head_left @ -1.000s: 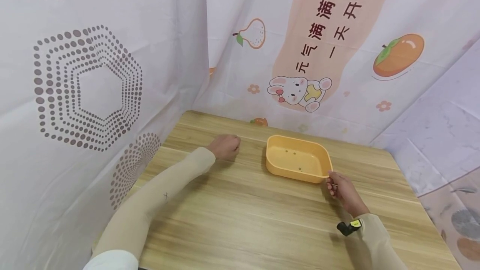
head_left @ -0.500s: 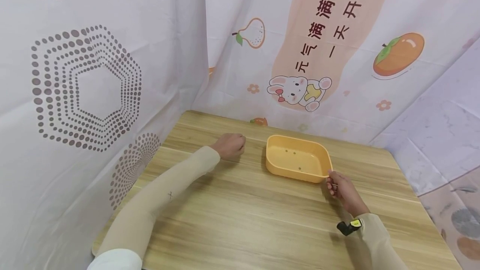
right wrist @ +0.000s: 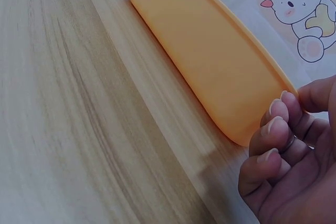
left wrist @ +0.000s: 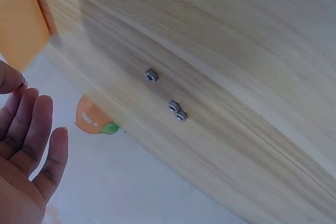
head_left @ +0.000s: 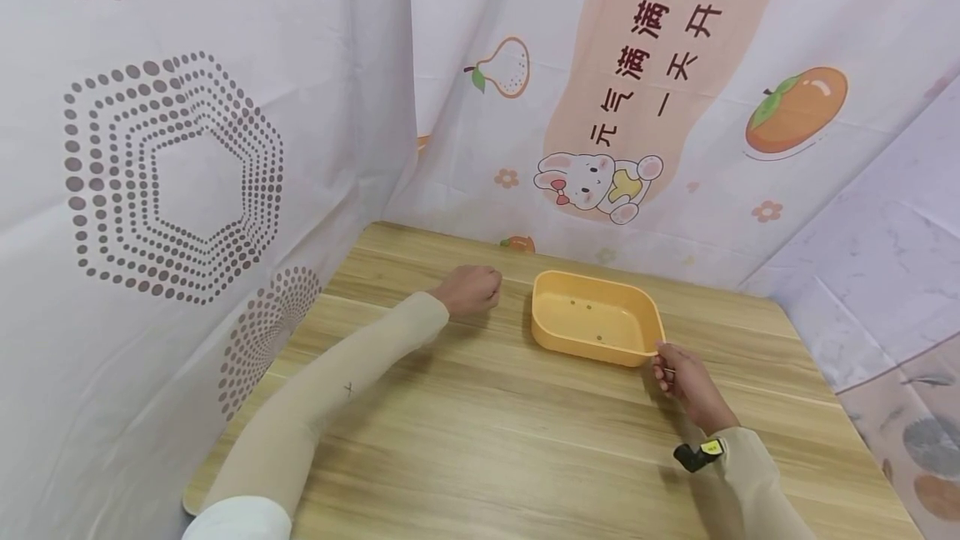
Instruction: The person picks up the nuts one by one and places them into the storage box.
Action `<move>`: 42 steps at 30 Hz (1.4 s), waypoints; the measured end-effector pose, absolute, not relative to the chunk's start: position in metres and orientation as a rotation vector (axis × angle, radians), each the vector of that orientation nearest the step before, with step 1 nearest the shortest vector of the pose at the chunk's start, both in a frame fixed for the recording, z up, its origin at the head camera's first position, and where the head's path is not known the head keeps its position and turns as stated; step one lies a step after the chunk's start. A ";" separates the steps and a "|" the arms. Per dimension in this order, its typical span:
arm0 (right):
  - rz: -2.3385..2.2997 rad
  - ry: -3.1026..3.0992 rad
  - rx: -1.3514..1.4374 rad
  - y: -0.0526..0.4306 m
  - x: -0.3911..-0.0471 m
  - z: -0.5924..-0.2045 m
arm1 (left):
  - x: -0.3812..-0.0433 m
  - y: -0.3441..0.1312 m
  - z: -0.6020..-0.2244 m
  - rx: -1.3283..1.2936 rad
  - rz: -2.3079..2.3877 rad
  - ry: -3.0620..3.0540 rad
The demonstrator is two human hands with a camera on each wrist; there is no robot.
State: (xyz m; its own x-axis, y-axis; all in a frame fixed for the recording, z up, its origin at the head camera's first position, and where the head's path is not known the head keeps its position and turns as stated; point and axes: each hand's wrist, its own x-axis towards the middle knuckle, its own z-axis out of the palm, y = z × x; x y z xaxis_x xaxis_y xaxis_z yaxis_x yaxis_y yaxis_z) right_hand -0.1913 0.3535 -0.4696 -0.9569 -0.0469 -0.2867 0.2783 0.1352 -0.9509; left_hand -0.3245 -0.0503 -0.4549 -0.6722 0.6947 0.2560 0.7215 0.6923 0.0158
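My left hand [head_left: 471,290] is above the wooden table, left of a shallow yellow-orange tray [head_left: 592,354]. In the left wrist view, its thumb and index finger pinch a small dark metal nut [left wrist: 23,84], almost wholly covered by the fingertips. Several other metal nuts are about: one loose nut [left wrist: 151,75] lies on the wood, with a touching pair of nuts [left wrist: 175,107] nearby. A few small nuts [head_left: 599,338] sit on the tray's floor. With thumb and fingers, my right hand [head_left: 686,386] grips the tray's rim [right wrist: 252,43] at its near right corner.
The wooden table [head_left: 480,457] ends at a printed curtain [head_left: 465,190] behind and a dotted white curtain [head_left: 322,140] on the left. A black device with a yellow label [head_left: 699,454] is strapped at my right wrist.
My left hand has moved steadily rightward, closer to the tray. My right hand and the tray have stayed where they were.
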 end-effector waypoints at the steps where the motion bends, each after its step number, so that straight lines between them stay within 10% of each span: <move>1: -1.900 2.166 0.227 0.354 -0.191 -0.470 | -0.325 -0.049 -0.455 -1.140 -0.165 -2.665; 42: -1.880 2.186 0.219 0.353 -0.192 -0.468 | -0.322 -0.004 -0.446 -1.174 -0.150 -2.710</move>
State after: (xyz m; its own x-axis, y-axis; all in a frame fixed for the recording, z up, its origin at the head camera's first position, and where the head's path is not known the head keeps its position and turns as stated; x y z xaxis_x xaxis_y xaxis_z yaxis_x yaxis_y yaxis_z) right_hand -0.1916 0.3534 -0.4677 -0.9576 -0.0482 -0.2841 0.2736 0.1567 -0.9490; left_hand -0.3223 -0.0040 -0.4463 -0.6705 0.7122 0.2078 0.7308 0.6823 0.0197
